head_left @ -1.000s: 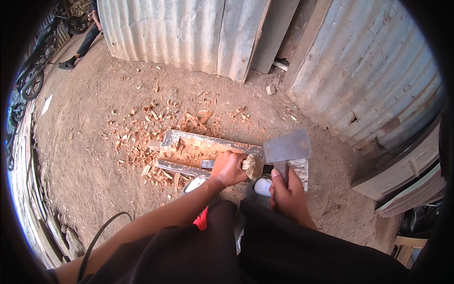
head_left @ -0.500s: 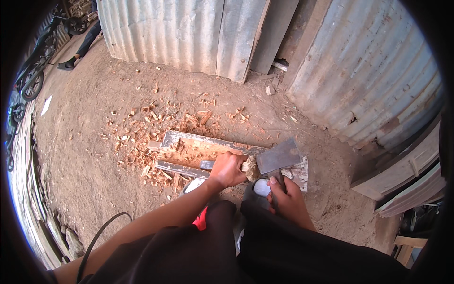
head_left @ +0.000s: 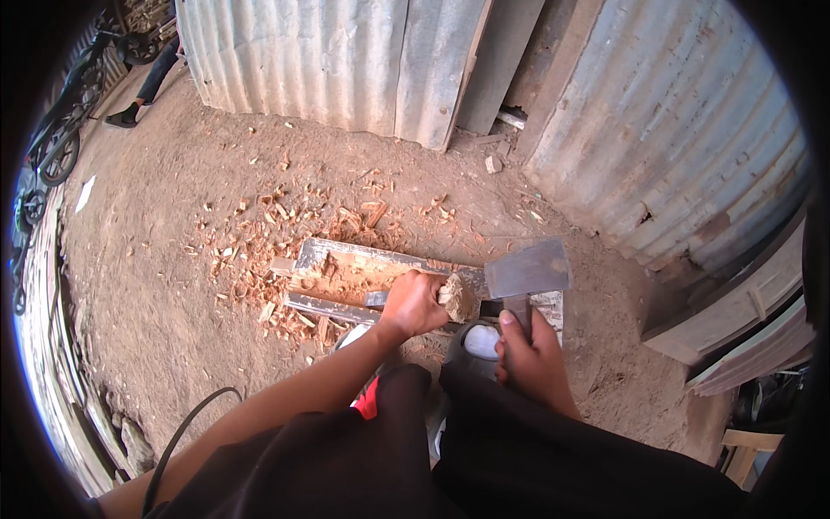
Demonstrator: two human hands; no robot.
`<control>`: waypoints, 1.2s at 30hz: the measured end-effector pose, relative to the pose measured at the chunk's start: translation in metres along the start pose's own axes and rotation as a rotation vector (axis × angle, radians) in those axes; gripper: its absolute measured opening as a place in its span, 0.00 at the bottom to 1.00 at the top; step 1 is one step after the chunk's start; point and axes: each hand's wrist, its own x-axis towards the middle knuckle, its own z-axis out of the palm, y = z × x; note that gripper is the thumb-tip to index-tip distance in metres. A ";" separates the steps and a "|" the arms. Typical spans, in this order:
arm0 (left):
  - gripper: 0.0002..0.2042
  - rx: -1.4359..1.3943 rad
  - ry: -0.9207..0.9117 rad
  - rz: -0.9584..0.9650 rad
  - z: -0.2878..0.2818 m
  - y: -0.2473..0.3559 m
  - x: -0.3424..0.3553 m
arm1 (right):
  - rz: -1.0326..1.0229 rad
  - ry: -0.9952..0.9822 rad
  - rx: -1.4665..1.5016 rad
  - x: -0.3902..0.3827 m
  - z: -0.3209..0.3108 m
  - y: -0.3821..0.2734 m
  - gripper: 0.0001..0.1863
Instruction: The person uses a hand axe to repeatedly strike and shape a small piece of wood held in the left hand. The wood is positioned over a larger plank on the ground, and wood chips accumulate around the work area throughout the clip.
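Observation:
My left hand (head_left: 412, 303) is closed around the pale handle (head_left: 461, 297) of a chisel, its top frayed and splintered. The chisel's metal blade (head_left: 375, 298) lies in a hollowed, weathered wooden piece (head_left: 346, 255) with chipped paint, full of shavings. My right hand (head_left: 533, 363) grips the dark handle of a broad, flat steel blade like a hatchet (head_left: 527, 265), held upright just right of the chisel handle, apart from it. Beneath, the far right of the wooden piece is partly hidden by this blade. My shoes (head_left: 480, 342) show below the wood.
Wood shavings (head_left: 251, 251) are scattered on the dirt ground. Corrugated metal sheets (head_left: 303, 60) stand ahead and right. Wooden boards (head_left: 735, 320) lean at the right. Motorbikes (head_left: 60, 156) line the left, near another person's leg (head_left: 151, 86). Weathered planks (head_left: 69, 398) lie along the left edge.
The hatchet-like blade tipped down toward the chisel handle half a second ago and is now raised back to the right. My left hand has shifted slightly upward with the chisel.

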 end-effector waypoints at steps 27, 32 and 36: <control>0.08 0.008 -0.033 -0.017 -0.003 0.001 -0.005 | 0.063 -0.078 -0.025 -0.001 -0.008 -0.005 0.16; 0.08 0.012 -0.026 -0.002 0.000 -0.001 -0.004 | -0.004 -0.084 0.001 0.009 0.005 0.000 0.15; 0.08 0.010 -0.020 -0.023 0.001 -0.004 -0.006 | 0.060 -0.120 -0.015 0.004 -0.003 -0.016 0.12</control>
